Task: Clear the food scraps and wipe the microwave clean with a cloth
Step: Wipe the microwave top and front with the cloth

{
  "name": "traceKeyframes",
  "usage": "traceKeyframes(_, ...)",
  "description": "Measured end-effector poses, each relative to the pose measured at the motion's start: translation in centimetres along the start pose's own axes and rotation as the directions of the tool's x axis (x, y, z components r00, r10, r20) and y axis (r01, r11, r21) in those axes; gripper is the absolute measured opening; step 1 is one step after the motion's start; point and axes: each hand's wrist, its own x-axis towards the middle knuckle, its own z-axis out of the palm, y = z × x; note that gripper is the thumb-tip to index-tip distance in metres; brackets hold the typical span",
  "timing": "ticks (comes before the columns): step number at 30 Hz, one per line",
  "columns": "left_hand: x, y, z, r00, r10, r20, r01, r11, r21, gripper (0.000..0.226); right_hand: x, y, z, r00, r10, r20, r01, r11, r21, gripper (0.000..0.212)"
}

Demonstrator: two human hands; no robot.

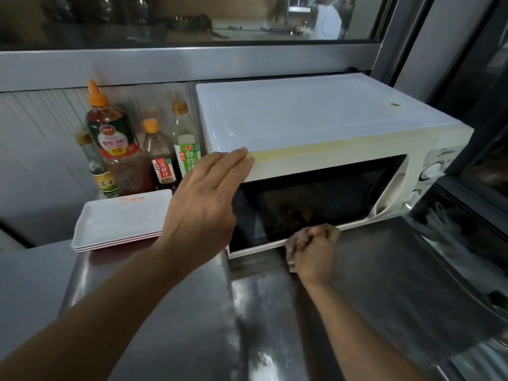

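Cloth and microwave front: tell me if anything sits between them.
Nothing visible does. The right hand grips the cloth right at the lower front edge of the microwave. The left hand rests flat on its top left corner, off to the side.

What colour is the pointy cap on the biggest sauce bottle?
Orange. The cap on the biggest bottle shows clearly in the head view.

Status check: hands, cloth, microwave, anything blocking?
Left hand flat on microwave top front edge. Right hand grips cloth at door's bottom edge. Door shut. Nothing blocking.
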Motion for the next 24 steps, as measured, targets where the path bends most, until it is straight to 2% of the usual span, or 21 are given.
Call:
traceKeyframes(2, -0.4, -0.3, -0.4, 1.000, -0.010, -0.005, 0.010, 1.000, -0.007, 0.069, -1.6, -1.7, 0.8, 1.000, -0.012, -0.010, 0.013, 0.997, 0.074, 0.022)
traceKeyframes(4, -1.0, -0.6, -0.8, 1.000, -0.031, 0.002, 0.031, 0.999, 0.012, 0.072, -3.4, -2.8, 1.6, 0.987, -0.128, 0.095, 0.113, 0.982, 0.150, 0.019)
traceKeyframes(6, -1.8, -1.0, -1.3, 0.998, -0.056, 0.021, 0.056, 0.998, 0.021, 0.077, -4.6, -3.7, 2.1, 0.975, -0.120, 0.186, 0.091, 0.983, 0.157, 0.020)
traceKeyframes(8, -2.8, -1.6, -1.7, 0.997, -0.060, 0.044, 0.059, 0.997, 0.040, 0.078, -6.0, -4.6, 2.0, 0.969, -0.134, 0.206, 0.111, 0.987, 0.120, 0.018)
traceKeyframes(9, -3.3, -2.0, -2.0, 0.996, -0.072, 0.056, 0.069, 0.997, 0.046, 0.077, -6.5, -4.9, 1.8, 0.947, -0.199, 0.253, 0.192, 0.980, 0.052, 0.016)
traceKeyframes(11, -4.4, -2.7, -2.6, 0.989, -0.115, 0.090, 0.111, 0.993, 0.046, 0.075, -7.1, -5.2, 1.2, 0.849, -0.357, 0.390, 0.412, 0.909, -0.064, 0.015)
traceKeyframes(14, -5.7, -3.6, -3.8, 0.973, -0.162, 0.164, 0.155, 0.987, 0.051, 0.072, -8.0, -6.5, -0.3, 0.832, -0.289, 0.474, 0.345, 0.938, -0.032, 0.019)
traceKeyframes(16, -6.6, -4.0, -4.9, 0.962, -0.176, 0.210, 0.166, 0.984, 0.066, 0.070, -8.4, -7.6, -1.6, 0.874, -0.215, 0.437, 0.238, 0.971, 0.002, 0.016)
traceKeyframes(24, -10.6, -3.5, -9.8, 0.916, -0.297, 0.270, 0.272, 0.954, 0.125, 0.064, -9.4, -11.1, -6.7, 0.847, -0.285, 0.449, 0.325, 0.946, -0.013, 0.017)
